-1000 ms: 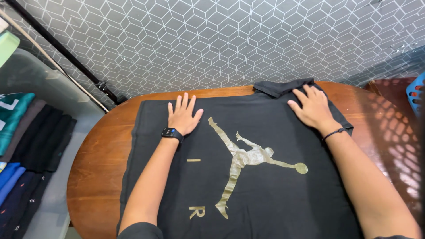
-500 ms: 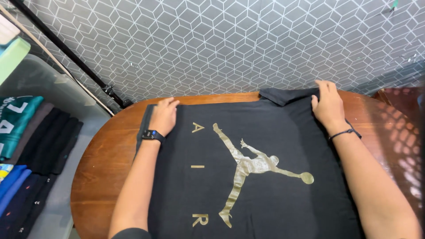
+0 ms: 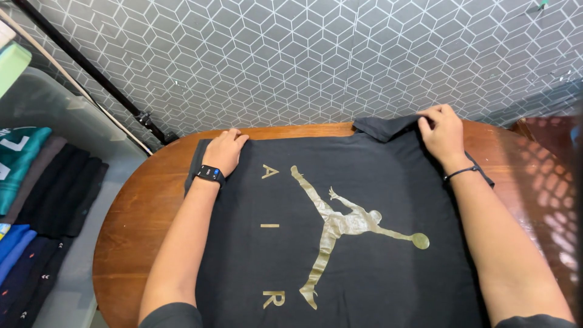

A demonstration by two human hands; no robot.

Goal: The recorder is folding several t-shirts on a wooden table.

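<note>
A black t-shirt [image 3: 364, 182] with a gold figure and gold letters lies flat, print up, on an oval wooden table [image 3: 146, 206]. My left hand [image 3: 225, 150], with a dark smartwatch [image 3: 210, 175] on its wrist, rests on the shirt's far left corner with its fingers curled over the edge. At the far right edge, my right hand [image 3: 442, 132] pinches the fabric next to a folded-over flap [image 3: 385, 126]. A thin black cord bracelet [image 3: 460, 173] circles that wrist.
Folded clothes [image 3: 42, 194] in dark, blue and green colours are stacked at the left, below the table's level. A grey wall with a white geometric pattern [image 3: 303, 54] stands right behind the table. A black rod [image 3: 91, 73] leans along the wall at the left.
Both hands slid from lying flat on the shirt out to its far edge, left hand to the left corner, right hand to the right, and their fingers closed on the fabric.
</note>
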